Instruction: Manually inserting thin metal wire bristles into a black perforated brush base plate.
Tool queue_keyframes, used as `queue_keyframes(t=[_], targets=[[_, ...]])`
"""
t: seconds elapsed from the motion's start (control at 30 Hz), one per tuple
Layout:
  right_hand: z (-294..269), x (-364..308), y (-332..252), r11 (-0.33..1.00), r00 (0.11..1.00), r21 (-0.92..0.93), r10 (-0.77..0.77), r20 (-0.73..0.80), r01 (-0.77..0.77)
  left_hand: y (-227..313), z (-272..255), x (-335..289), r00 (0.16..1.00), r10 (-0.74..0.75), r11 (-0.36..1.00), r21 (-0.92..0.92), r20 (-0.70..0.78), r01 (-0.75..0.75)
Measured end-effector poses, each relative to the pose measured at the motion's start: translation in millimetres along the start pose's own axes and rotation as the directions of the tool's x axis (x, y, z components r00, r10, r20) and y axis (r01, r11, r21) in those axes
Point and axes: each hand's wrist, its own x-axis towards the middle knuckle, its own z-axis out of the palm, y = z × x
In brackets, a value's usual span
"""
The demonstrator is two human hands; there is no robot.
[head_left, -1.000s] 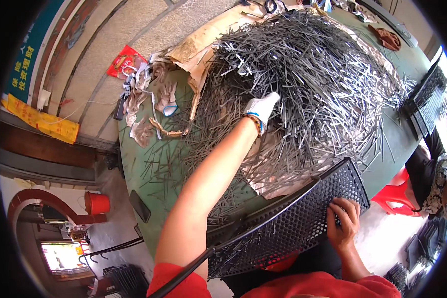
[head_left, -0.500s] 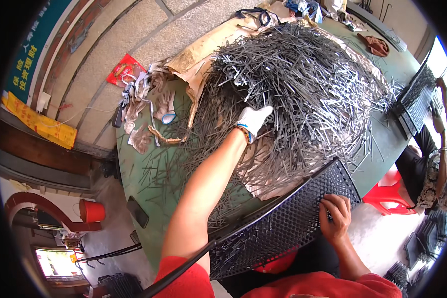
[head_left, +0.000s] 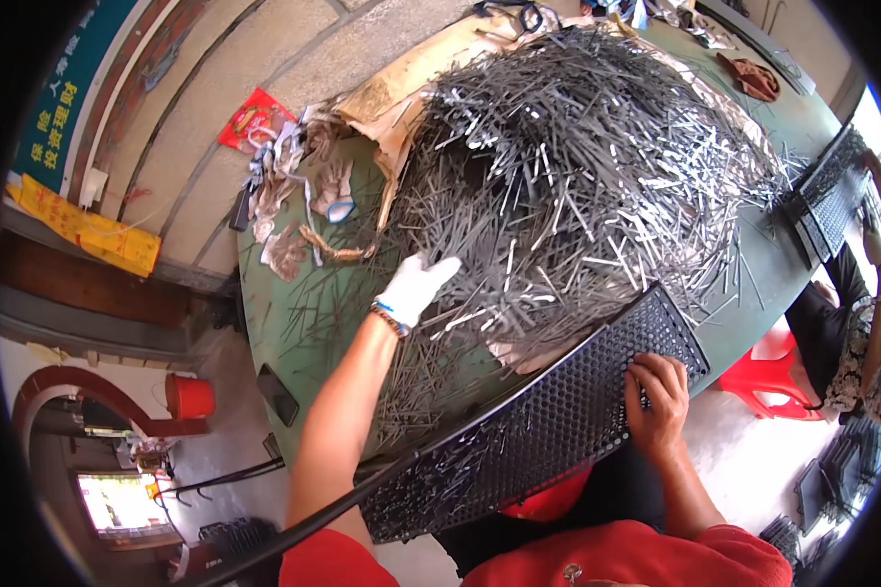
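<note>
My left hand, in a white glove with a bracelet at the wrist, is over the near left side of a big heap of thin dark strips. Its fingers point down and away and are mostly hidden, so I cannot tell whether they hold any strips. My bare right hand grips the right part of a long black perforated panel. The panel lies slanted between me and the table, its far right corner raised against the heap's near edge. Several small dark pieces show on its left part.
Used gloves and a red packet lie left of the heap on the green table. A phone rests at the left edge. At right, another person's arm is by a similar black panel, above a red stool.
My left hand has come left and nearer, out of the hollow in the heap. Some strips by the near edge are blurred with motion. My right hand keeps its grip on the panel.
</note>
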Motion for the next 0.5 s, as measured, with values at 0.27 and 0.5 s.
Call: queue_keyframes(t=[0.27,0.5], targets=[[1.8,-3.2,-1.9,1.000,1.000,0.004,0.008,0.008,-0.008,-70.4,-58.7,-55.2,0.999,-0.029,0.996,0.078,-0.035,0.032],[2.4,-6.3,-1.4,0.999,1.000,-0.030,-0.031,-0.004,0.031,-8.7,-45.2,-28.3,0.940,-0.342,0.412,0.901,0.013,0.138]])
